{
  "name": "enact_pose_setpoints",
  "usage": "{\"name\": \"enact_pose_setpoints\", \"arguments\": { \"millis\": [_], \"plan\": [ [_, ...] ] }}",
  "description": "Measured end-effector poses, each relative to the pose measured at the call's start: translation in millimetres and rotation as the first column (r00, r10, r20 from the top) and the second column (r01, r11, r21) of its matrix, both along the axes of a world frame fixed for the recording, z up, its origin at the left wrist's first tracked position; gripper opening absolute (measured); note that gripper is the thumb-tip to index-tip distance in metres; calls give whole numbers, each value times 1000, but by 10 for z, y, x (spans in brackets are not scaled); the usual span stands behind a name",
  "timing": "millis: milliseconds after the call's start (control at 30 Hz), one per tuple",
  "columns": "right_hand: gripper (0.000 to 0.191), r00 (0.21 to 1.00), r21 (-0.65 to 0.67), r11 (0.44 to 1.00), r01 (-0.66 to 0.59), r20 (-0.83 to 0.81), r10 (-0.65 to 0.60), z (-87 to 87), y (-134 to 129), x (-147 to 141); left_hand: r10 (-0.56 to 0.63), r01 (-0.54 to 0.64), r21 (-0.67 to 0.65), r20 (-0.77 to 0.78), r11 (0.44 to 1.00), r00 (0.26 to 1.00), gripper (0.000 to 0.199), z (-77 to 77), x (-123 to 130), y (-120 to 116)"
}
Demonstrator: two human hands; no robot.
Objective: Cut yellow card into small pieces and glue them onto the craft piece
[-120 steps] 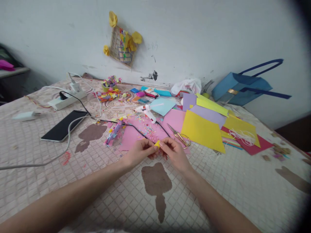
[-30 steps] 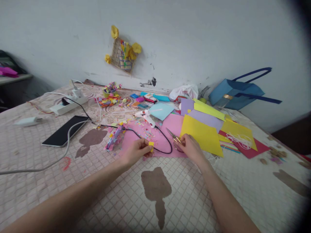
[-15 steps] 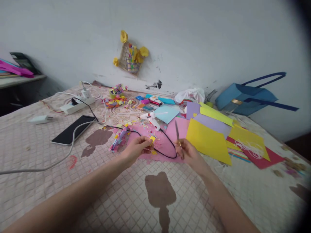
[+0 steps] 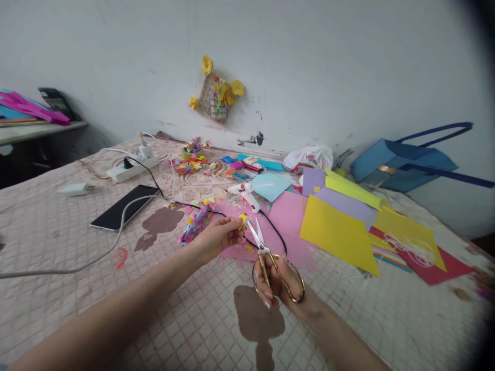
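Note:
Between the thumb and fingers of my left hand (image 4: 222, 237) is a small piece of yellow paper (image 4: 242, 221). My right hand (image 4: 280, 283) has its fingers through the gold handles of a pair of scissors (image 4: 263, 250). The scissor blades are parted and point toward the yellow piece, close beside it. Under both hands lies pink paper (image 4: 284, 219) strewn with small coloured scraps. A white hot glue gun (image 4: 247, 197) rests just beyond, its black cord running behind the scissors. A strip of purple and pink paper bits (image 4: 194, 225) lies left of my left hand.
On the right are yellow paper sheets (image 4: 336, 234), white string (image 4: 410, 247) and a blue bag (image 4: 402, 162). A phone (image 4: 124, 207), a power strip (image 4: 133, 167) and a white cable (image 4: 119, 232) lie left. A cup of paper bits (image 4: 193, 148) stands farther back.
My right hand has turned and come nearer, swinging the scissors from upright to point at the yellow piece, blades now parted. My left hand still holds the piece. The view has shifted slightly.

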State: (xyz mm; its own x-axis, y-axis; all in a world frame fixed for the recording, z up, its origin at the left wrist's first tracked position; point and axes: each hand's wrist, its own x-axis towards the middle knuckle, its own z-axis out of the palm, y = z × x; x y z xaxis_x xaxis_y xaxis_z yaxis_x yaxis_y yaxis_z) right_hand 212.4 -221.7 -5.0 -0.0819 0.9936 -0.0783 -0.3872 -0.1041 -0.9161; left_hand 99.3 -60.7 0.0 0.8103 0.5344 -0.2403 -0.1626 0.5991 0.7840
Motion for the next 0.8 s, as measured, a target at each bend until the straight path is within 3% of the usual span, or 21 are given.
{"name": "enact_pose_setpoints", "arguments": {
  "millis": [467, 800],
  "plan": [
    [54, 985, -62, 998, -28, -173, 17, 94, 43, -21, -23, 23, -8, -7, 1000, 1000, 12, 27, 8, -21],
    [54, 966, -65, 994, -85, -248, 67, 54, 52, 31, -130, 137, 128, -60, 982, 990, 23, -29, 3, -21]
  ]
}}
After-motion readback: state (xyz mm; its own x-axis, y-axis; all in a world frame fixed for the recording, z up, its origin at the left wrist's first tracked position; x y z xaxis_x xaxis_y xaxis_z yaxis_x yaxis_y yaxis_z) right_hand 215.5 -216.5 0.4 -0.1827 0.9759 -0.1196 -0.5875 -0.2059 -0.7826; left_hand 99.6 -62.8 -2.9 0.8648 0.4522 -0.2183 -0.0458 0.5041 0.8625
